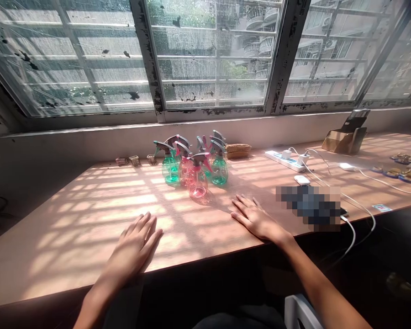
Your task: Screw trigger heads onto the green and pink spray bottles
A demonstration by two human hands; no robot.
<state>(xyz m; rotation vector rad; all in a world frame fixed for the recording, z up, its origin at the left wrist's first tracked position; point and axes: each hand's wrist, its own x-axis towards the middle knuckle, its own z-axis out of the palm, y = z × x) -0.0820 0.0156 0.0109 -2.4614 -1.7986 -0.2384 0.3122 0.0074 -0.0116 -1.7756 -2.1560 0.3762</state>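
Note:
My left hand (135,244) lies flat, palm down, on the wooden table (89,214) near its front edge, fingers stretched out and holding nothing. My right hand (253,217) also rests flat on the table, fingers spread toward the window, with nothing in it. Just beyond both hands stands a cluster of several small spray bottles with grey triggers: a pink one (197,180) at the front, green ones (171,167) (219,169) beside and behind it. The right hand is nearest the pink bottle, a short gap away.
A white power strip (285,160) with plugs and white cables (349,201) lies at right, with a blurred-out flat object (310,206) beside my right hand. Small square items (134,160) sit by the wall, a woven piece (238,150) behind the bottles, a brown stand (345,137) far right.

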